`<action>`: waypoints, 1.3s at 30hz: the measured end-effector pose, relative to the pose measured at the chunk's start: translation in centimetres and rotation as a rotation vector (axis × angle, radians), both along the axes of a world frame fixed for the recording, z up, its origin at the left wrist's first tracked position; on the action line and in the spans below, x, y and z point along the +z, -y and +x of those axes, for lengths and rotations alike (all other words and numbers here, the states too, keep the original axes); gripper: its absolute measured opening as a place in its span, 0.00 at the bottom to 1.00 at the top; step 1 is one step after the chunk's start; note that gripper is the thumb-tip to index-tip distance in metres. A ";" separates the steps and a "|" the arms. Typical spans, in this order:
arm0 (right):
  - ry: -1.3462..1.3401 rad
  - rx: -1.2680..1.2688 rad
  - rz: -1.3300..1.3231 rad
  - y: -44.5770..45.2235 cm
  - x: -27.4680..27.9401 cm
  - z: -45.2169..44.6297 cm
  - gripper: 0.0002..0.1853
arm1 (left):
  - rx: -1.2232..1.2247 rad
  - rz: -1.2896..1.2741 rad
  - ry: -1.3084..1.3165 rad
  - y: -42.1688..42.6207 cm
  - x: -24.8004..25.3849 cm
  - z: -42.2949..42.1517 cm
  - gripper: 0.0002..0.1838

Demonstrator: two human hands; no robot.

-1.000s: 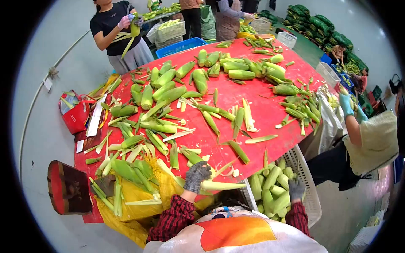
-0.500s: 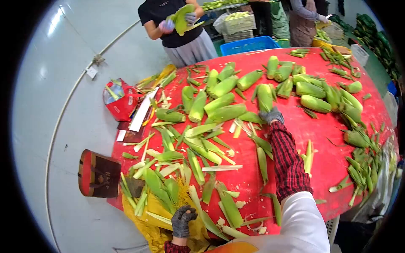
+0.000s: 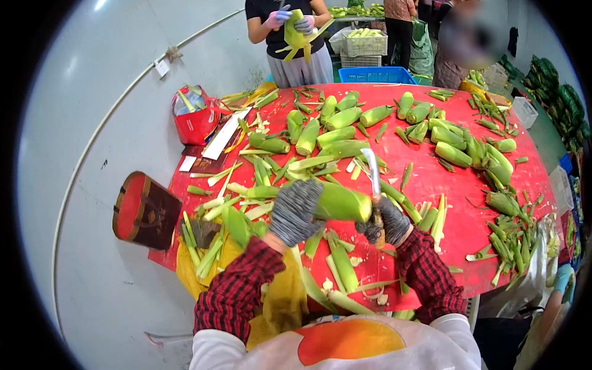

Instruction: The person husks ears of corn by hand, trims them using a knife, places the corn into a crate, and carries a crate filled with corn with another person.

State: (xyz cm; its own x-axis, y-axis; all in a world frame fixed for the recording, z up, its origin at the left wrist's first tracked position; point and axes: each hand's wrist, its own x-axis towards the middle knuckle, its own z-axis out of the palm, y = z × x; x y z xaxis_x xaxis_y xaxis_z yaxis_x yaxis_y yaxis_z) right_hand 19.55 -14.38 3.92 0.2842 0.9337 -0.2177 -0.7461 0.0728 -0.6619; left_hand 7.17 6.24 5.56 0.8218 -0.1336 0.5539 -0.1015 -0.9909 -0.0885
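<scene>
Corn ear (image 3: pixel 343 202) in green husk just left the far pile; it's now above the near half of the red table (image 3: pixel 435 182), gripped in the left hand (image 3: pixel 296 213). Right hand (image 3: pixel 394 221) let go of it and is wrapped round a knife (image 3: pixel 374 174) beside the butt end, can't tell if touching. Looks like fetching's done, knife work's on.

Your corn ear (image 3: pixel 342 202): green, husk on, near-horizontal in your left grip (image 3: pixel 295 213), blunt end to your right. Your knife (image 3: pixel 374 172): curved metal blade, tip away from your body, in your right grip (image 3: pixel 387 221).
</scene>
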 end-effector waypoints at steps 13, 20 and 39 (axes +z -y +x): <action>1.059 -0.143 -0.155 -4.3 -3.7 -15.1 0.39 | -0.095 -1.573 -0.372 -0.2 -4.8 -13.3 0.20; 1.249 -0.228 -0.091 -4.4 -1.6 -18.0 0.42 | -0.007 -1.354 -0.218 0.5 -3.0 -16.9 0.19; 0.879 -0.032 -0.020 -4.5 -2.3 -17.5 0.45 | -0.075 -1.411 -0.125 0.2 -3.5 -17.7 0.19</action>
State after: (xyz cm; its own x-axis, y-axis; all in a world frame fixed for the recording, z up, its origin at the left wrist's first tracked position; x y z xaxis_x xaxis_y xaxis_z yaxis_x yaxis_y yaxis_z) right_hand 2.00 -9.88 1.62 0.3829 0.9206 0.0763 0.0360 0.0677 -0.9971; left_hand -10.49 6.06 2.09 0.8902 0.4172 0.1829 -0.0908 -0.2309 0.9687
